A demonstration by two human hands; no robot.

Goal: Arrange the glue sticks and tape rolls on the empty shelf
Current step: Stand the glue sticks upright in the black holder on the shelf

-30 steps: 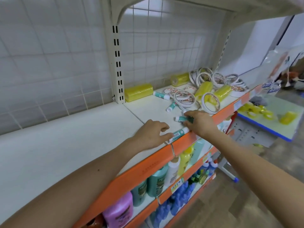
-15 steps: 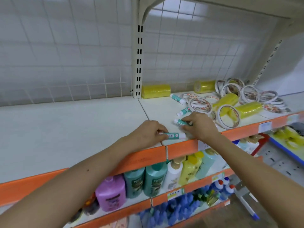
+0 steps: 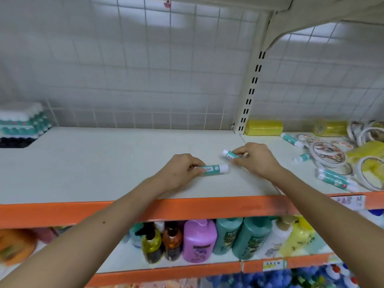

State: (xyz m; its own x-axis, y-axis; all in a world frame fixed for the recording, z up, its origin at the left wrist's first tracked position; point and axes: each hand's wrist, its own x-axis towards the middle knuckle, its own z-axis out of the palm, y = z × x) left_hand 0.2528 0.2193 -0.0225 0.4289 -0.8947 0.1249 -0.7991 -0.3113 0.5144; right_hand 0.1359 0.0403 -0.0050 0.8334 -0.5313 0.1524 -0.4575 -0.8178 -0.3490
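On the empty shelf (image 3: 93, 163), close to its right end, both hands are now over the white board. Half a second ago they were at the front edge of the neighbouring shelf (image 3: 291, 183), on the other side of the slotted post (image 3: 250, 96), each one taking a stick from there. Now they have crossed the joint between the two boards.

The left hand (image 3: 180, 173) pinches a teal glue stick (image 3: 214, 169) by one end, with fingers and thumb curled on it. The stick lies flat, its white cap pointing to the right. It is very low over the board, but I cannot tell if it touches already. The right hand (image 3: 257, 161) grips a second glue stick (image 3: 229, 154) in the same way, with the cap pointing to the left, a little behind the first stick and just beside it.

For the task this means, in my judgement, that the carrying part of this step is finished and only the putting down remains. These two appear to be the first items on this board, so the place they get will probably fix the row for the others.

Much is left to move. The tape rolls (image 3: 327, 153), the yellow packs (image 3: 263, 127) and some loose glue sticks (image 3: 332, 178) lie in disorder on the neighbouring shelf.
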